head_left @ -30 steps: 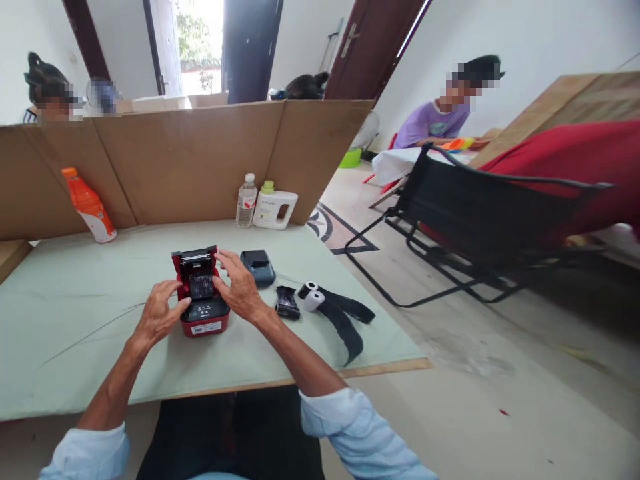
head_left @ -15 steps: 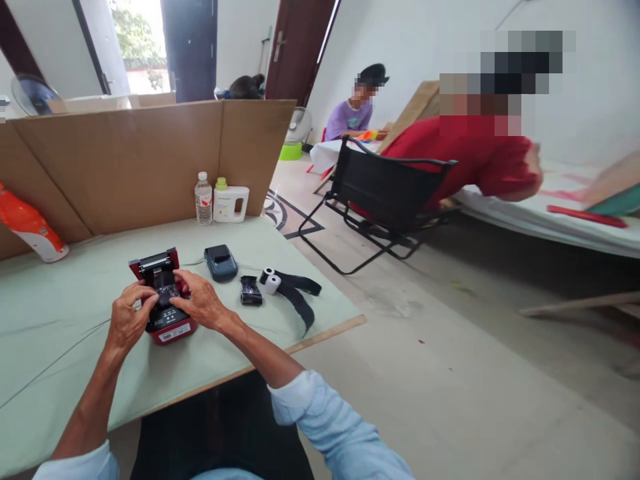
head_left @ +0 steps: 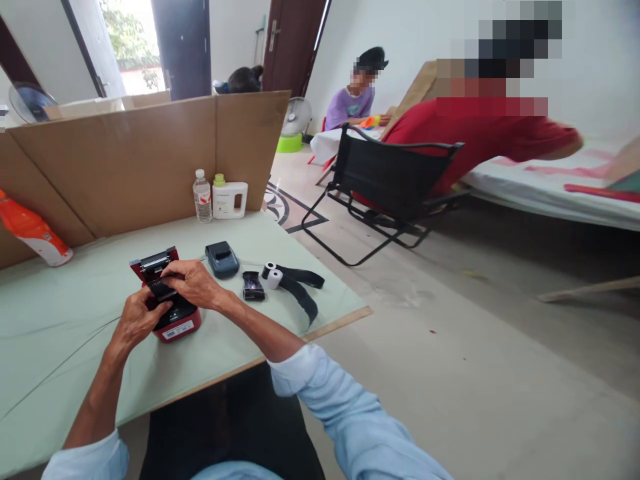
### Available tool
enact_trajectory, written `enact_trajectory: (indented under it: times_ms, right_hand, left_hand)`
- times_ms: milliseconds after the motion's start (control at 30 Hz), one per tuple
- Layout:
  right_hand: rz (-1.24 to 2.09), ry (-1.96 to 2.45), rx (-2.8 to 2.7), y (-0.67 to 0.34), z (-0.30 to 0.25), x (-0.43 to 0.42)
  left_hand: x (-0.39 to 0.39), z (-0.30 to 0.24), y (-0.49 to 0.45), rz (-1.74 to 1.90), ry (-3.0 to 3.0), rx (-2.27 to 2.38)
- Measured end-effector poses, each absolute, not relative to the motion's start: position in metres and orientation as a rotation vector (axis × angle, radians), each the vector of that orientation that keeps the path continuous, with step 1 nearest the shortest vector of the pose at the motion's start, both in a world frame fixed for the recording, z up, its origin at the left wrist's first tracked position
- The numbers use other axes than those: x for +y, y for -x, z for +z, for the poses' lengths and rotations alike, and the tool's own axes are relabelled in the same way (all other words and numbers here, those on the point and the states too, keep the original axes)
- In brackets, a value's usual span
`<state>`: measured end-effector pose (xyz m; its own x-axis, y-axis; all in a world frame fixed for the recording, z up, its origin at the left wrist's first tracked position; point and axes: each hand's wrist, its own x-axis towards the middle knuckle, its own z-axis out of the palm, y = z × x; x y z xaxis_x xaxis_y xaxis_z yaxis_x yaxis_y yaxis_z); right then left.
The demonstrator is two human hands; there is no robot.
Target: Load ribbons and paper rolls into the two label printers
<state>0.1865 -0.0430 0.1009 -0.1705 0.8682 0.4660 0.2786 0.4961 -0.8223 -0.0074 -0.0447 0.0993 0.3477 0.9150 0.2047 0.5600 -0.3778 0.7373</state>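
Note:
A small red and black portable printer (head_left: 181,328) stands on the table with its lid (head_left: 156,261) raised. My left hand (head_left: 143,317) holds it at the left side, thumb resting on the black top. Over the open compartment my right hand (head_left: 194,283) has its fingers bent and pinched. What they grip is dark and mostly hidden by the hand. To the right lie a dark blue-grey printer (head_left: 223,260), a black-wrapped roll (head_left: 253,286), and two paper rolls (head_left: 273,277) with black strips (head_left: 303,303) trailing from them.
A cardboard screen (head_left: 125,167) stands along the table's back. Before it are a water bottle (head_left: 203,197), a white jug (head_left: 230,200) and an orange bottle (head_left: 35,230). A person in red sits on a black folding chair (head_left: 395,167) to the right; another, in purple, sits farther back.
My right hand has shifted up and left over the compartment, covering the shiny dark piece that showed between my hands. My left thumb now lies across the printer's top.

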Motion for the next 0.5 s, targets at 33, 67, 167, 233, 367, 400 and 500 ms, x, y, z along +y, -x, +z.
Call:
enact_trajectory:
  times_ms: [33,67,167,233,367,400,500]
  right_hand:
    - [0.741,0.962,-1.703,-0.186,0.107,-0.042]
    - [0.769,0.937,-1.693,-0.186,0.114,-0.042]
    - [0.852,0.848,-1.627,-0.186,0.131,-0.043]
    - [0.909,0.783,-1.566,-0.189,0.14,-0.046]
    - [0.928,0.706,-1.44,-0.201,0.152,-0.064]
    - [0.916,0.7,-1.407,-0.206,0.154,-0.072]
    - [0.903,0.694,-1.311,-0.226,0.149,-0.103]
  left_hand:
    - [-0.045,0.1,0.007,0.819,-2.039,1.275]
    - [-0.045,0.101,0.006,0.813,-2.031,1.267]
    - [-0.047,0.102,0.006,0.821,-2.035,1.222]
    - [-0.049,0.102,0.006,0.839,-2.033,1.193]
    - [-0.053,0.109,0.004,0.91,-2.023,1.147]
    - [-0.054,0.112,0.003,0.931,-2.035,1.144]
    - [-0.057,0.126,-0.004,0.981,-2.139,1.151]
